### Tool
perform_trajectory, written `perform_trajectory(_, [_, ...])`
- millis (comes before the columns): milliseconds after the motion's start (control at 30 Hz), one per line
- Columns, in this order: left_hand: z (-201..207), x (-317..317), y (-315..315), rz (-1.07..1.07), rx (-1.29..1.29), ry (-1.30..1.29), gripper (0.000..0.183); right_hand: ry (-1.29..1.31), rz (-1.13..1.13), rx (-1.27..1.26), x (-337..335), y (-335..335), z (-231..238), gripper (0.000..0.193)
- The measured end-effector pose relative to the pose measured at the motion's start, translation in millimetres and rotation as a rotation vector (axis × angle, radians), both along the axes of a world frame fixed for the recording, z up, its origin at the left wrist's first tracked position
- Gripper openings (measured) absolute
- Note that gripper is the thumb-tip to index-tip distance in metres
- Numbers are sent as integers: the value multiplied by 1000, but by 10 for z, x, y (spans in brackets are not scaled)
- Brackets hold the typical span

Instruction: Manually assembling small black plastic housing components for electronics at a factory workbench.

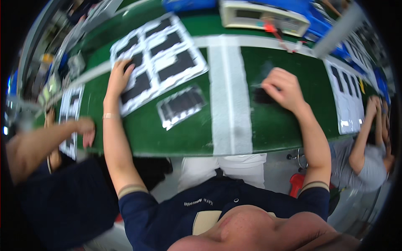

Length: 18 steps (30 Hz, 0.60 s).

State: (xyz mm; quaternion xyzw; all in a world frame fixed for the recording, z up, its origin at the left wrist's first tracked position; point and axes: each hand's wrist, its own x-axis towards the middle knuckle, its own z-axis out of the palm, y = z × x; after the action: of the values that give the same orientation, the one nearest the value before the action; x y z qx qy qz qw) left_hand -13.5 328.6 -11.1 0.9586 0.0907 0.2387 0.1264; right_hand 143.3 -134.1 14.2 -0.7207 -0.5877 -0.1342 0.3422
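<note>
Evidently both hands work over the green desk [180, 144], spread well apart with the forearms to either side of the body. Left hand [120, 79]: part open, thumb and fingers curved over the near-left edge of a white compartmented tray [200, 67]; the placement may steady the tray or give access to a compartment, and whether anything is pinched cannot be told. Right hand [284, 90]: fingers curled, mostly closed, thumb toward a dark piece [262, 97] at its lower left; blur hides whether this is gripped or only touched. Containers: the tray beside the left hand lies flat and slightly turned, its two columns of recesses holding dark rectangular inserts [166, 44]; white dividers presumably keep these apart. Between the hands, closer to the left, a dark flat panel with a pale, shiny border [181, 106] lies separately, perhaps to leave it within easy reach. A pale strip [230, 100] runs just left of the right hand. Well right of that hand, another white tray [353, 119] carries long dark pieces.
</note>
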Motion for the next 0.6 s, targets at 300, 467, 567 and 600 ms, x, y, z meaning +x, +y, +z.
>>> perform_trajectory(300, [-93,150,16,42,-69,33,32,-20,-30,33,152,-83,-159,15])
perform_trajectory(467, [-101,8,152,67,-49,16,32,95,13,49,79,19,-215,19])
perform_trajectory(567, [-86,-8,69,70,-30,-10,39,27,51,84,46,34,-244,17])
perform_trajectory(600, [-29,-8,-61,92,-72,4,43,23,54,86,44,36,-250,16])
